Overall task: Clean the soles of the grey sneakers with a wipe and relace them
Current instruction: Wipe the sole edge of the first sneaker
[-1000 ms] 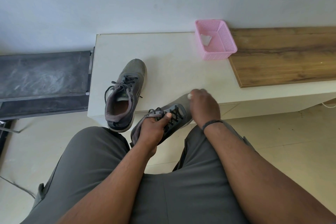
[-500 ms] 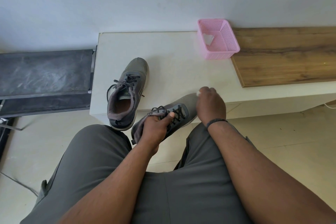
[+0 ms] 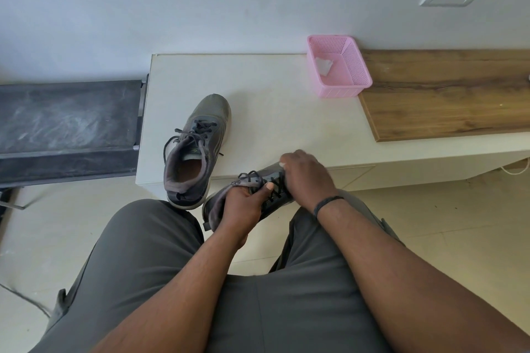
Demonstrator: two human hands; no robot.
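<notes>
1. The left hand (image 3: 243, 206) grips the held sneaker (image 3: 272, 180) at its tongue and collar, thumb laid across the black laces (image 3: 258, 180), fingers curled round the upper.
2. The held sneaker is off the table, in the air above the person's knees, just in front of the table edge. Its toe points up and to the right; its heel points down toward the person.
3. The right hand (image 3: 307, 178) covers the toe end of the held sneaker with fingers curled over it. A small white scrap (image 3: 282, 164) shows at the fingertips; whether it is the wipe cannot be told, and the hold on it is hidden.
4. The second sneaker (image 3: 198, 149) stands upright on the white table (image 3: 272, 123), near the front left corner, toe toward the wall. Its heel overhangs the front edge. Its laces are threaded and lie loose.
5. The two sneakers are near each other; contact cannot be confirmed.
6. A pink basket (image 3: 355, 66) stands at the back of the table against the wall, holding a crumpled white piece (image 3: 323, 65).
7. A wooden board (image 3: 444, 94) lies just right of the basket.
8. A dark bench (image 3: 68, 120) stands left of the table.
</notes>
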